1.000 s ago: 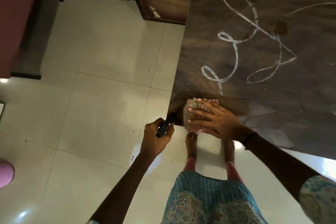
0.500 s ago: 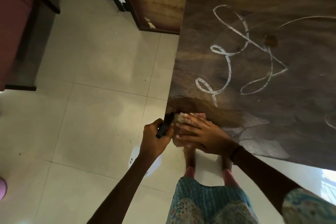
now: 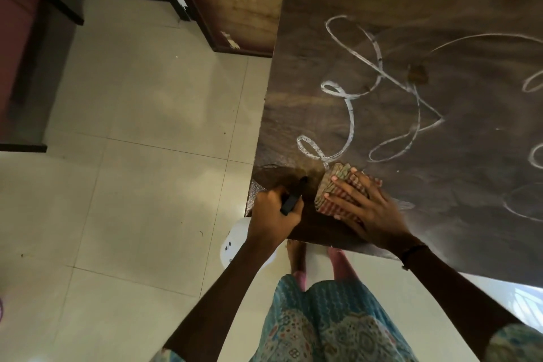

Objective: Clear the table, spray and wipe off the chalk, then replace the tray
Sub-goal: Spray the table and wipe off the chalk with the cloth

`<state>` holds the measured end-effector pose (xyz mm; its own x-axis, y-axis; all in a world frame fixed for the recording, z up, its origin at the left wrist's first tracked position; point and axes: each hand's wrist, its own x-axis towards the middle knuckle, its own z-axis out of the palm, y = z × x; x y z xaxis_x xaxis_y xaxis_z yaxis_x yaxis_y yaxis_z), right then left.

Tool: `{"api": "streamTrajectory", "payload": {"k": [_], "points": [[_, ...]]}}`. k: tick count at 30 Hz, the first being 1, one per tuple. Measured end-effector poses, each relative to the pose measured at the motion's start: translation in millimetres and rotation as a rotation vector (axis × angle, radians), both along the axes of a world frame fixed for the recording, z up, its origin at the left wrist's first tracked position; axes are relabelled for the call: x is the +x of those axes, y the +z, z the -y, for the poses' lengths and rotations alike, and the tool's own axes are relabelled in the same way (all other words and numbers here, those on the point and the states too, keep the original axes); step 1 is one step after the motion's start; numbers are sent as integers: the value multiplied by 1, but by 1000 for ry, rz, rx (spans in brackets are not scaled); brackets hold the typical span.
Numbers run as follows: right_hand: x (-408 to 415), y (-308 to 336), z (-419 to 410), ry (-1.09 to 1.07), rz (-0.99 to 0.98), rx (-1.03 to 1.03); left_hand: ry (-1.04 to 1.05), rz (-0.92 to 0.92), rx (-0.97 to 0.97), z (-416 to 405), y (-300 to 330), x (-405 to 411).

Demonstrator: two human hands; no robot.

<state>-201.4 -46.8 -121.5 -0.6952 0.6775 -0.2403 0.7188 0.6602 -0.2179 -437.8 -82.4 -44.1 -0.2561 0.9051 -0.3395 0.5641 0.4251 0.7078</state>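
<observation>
The left hand (image 3: 274, 211) stays curled around a dark-triggered spray bottle (image 3: 292, 198), its white body seemingly hanging below the table (image 3: 293, 97) edge. Just beside it, the right hand (image 3: 371, 209) presses spread fingers (image 3: 342, 185) flat on the folded checked cloth (image 3: 329, 188), which has slid back from the corner toward the chalk (image 3: 351, 114). Beyond the fingertips the loops remain unwiped, so wiping has barely begun.
</observation>
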Motion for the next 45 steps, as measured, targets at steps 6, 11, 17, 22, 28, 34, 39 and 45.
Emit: {"api": "streamTrajectory", "payload": {"k": [6, 11, 17, 22, 28, 34, 39, 45], "points": [[1, 2, -5, 32, -29, 9, 38, -44, -63, -10, -2, 0], [4, -3, -13, 84, -44, -21, 114, -83, -102, -13, -3, -5], [0, -1, -37, 129, -105, 1, 173, -92, -94, -16, -3, -11], [-18, -3, -59, 140, -41, 57, 248, 43, -34, -15, 4, -17], [-22, -6, -59, 129, -42, 68, 215, 145, 29, -2, 8, -14], [-22, -5, -60, 125, -62, 79, 246, 39, 70, 2, 9, -6], [-27, -7, -64, 123, -65, 82, 278, 105, 95, -4, 9, -13], [-92, -7, -85, 2, -95, 77, 324, 85, 110, -12, 13, -17]]}}
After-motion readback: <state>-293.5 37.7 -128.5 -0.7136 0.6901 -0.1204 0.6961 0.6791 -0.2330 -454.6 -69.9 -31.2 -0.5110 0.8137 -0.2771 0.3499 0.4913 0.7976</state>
